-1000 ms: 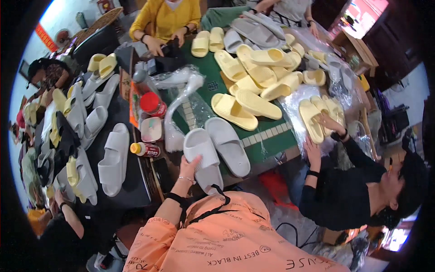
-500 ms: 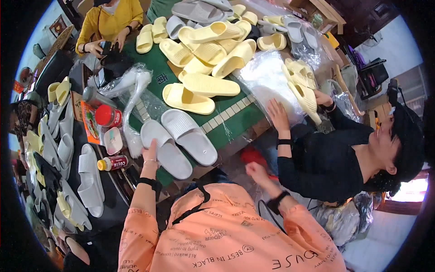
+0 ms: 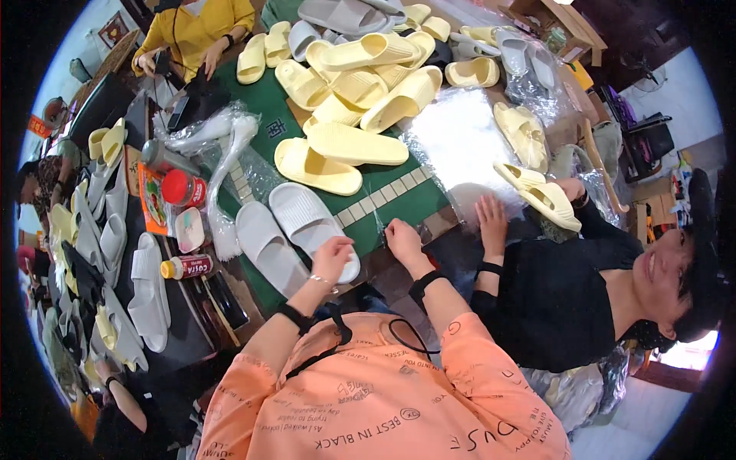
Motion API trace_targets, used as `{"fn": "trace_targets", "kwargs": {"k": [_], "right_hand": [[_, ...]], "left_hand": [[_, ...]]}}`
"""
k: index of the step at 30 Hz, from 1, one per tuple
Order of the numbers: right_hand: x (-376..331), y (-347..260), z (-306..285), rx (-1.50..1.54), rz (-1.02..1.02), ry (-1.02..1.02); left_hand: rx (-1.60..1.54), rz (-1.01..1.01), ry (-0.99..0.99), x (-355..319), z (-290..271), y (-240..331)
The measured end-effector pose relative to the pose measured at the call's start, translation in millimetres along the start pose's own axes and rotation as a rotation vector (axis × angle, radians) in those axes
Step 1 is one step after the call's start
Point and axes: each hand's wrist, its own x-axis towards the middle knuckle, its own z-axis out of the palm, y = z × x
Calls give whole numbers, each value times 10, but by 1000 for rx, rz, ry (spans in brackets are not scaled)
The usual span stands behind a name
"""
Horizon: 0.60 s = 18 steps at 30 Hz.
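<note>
Green table (image 3: 418, 208) bears ribbed-strapped grey slippers (image 3: 299, 218), with left hand (image 3: 331, 257) and right hand (image 3: 403, 242) curled, any hold unclear.

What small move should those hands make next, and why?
Probably close the left hand around the heel end of the right-hand gray slipper in the nearest pair: it is over that end, and the right hand is farther off, to the slipper's right.
</note>
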Motion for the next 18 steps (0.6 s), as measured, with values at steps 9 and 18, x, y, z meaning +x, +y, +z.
{"fn": "trace_targets", "kwargs": {"k": [9, 18], "right_hand": [[-415, -363, -414, 313, 43, 36], [-604, -452, -325, 841, 146, -207]], "left_hand": [[-315, -390, -120, 227, 588, 269], [-38, -125, -35, 78, 318, 393]]}}
